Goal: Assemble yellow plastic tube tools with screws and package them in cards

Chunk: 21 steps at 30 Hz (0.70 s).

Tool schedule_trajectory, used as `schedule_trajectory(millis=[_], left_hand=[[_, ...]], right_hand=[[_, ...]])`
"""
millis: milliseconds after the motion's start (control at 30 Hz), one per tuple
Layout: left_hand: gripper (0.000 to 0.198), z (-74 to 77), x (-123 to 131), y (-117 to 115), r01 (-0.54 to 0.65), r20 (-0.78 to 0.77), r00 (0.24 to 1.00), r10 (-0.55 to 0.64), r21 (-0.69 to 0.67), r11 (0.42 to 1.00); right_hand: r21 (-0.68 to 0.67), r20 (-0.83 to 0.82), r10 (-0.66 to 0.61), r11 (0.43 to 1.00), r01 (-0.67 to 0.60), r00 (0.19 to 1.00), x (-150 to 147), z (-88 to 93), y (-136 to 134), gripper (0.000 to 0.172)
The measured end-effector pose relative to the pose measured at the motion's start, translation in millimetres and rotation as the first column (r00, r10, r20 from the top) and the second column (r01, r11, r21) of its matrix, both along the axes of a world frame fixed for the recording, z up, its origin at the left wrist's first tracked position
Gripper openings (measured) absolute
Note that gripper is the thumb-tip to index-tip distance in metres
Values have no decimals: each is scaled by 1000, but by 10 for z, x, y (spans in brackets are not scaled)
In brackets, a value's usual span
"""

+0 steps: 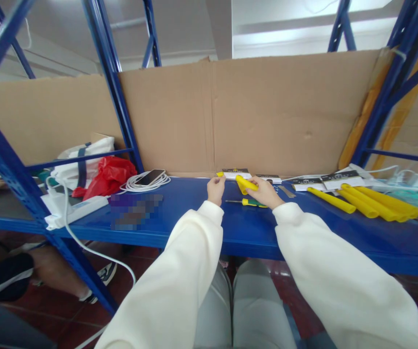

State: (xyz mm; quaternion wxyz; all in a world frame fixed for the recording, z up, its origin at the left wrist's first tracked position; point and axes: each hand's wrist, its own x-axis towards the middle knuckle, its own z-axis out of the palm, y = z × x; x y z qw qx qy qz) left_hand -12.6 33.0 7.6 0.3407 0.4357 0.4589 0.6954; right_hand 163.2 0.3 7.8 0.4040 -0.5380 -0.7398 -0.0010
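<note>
**Head view: two hands on one short yellow piece at the shelf's back edge**

Head view shows my left hand (pixel 216 189) and right hand (pixel 266 192) out over the blue shelf (pixel 194 218), close to the cardboard backing (pixel 267 111). My right hand is closed around a short yellow tube (pixel 246 184), holding it raised off the shelf so its free end points toward the left hand. My left hand is curled, fingertips pinched on something small and yellow (pixel 219 174); I cannot tell whether that belongs to the same piece.

One screwdriver (pixel 249 202), with a yellow-and-green handle, lies flat on the shelf just below the right hand, within reach.

Count to the right: about four long yellow tubes (pixel 369 203) lie side by side, well apart from the hands. Several printed cards (pixel 342 179) lie behind them.

Count to the left: one phone (pixel 151 177) on a coiled white cable, one red bag (pixel 109 177).
</note>
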Motion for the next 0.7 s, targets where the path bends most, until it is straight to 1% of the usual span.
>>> schedule_trajectory(millis=[67,167,233,333,433,500,600,700], left_hand=[[16,-19,-11,17,-11,-46,999,13,37,999],[15,-25,2,28,46,-65,997,-42,58,997],[15,-14,19,24,104,-32,994,-102,52,993],[10,13,36,-10,201,17,979,-202,63,978],[11,37,37,-79,356,8,934,-356,37,934],[13,47,34,-127,434,-1,901,-434,-38,900],[19,57,35,-169,494,-4,867,-498,-132,860],[26,73,53,-177,539,15,841,-540,-112,835]], right_hand=[[16,23,-11,1000,11,1000,31,-6,4,30],[32,58,-8,999,6,998,49,-21,19,31],[42,72,-19,999,16,997,46,-38,28,35],[49,60,-47,998,44,997,36,-60,34,47],[62,44,-43,997,41,998,43,-70,34,59],[67,14,-45,997,44,999,56,-69,36,66],[70,-71,-25,997,30,997,69,-68,50,77],[74,-192,68,996,-55,979,45,-72,71,87]])
